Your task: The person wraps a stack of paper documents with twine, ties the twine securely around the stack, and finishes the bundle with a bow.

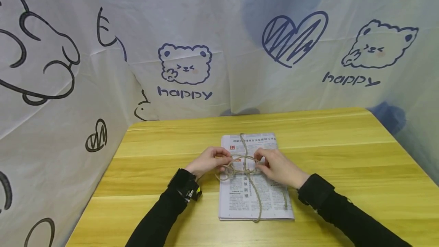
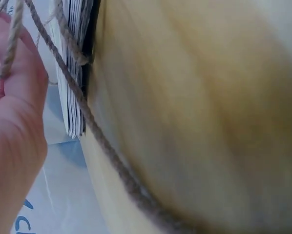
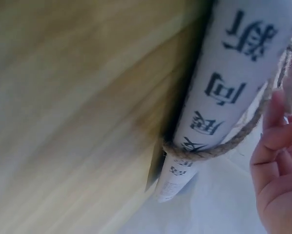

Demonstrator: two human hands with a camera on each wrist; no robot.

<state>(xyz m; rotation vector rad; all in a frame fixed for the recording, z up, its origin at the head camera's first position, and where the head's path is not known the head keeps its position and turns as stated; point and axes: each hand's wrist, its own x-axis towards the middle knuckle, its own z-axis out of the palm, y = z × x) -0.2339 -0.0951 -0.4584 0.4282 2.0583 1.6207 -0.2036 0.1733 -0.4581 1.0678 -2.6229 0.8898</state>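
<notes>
A folded stack of newspapers (image 1: 234, 205) lies on the table, with brown twine (image 1: 258, 195) running lengthwise and crosswise over it. My left hand (image 1: 212, 160) pinches a loop of the twine above the stack's left side; in the left wrist view, twine passes over the fingers of this hand (image 2: 21, 92). On the other side, my right hand (image 1: 278, 166) pinches another part of the twine between thumb and fingers. The right wrist view shows twine (image 3: 229, 147) wrapped around the printed side of the stack (image 3: 217, 97). Fingers partly hide where the strands cross.
The yellow wood-grain table (image 1: 343, 144) extends on both sides of the stack. A white cloth (image 1: 236, 83) with drawn bears and hearts hangs behind it and along the sides. A loose twine end (image 1: 285, 201) lies at the stack's lower right.
</notes>
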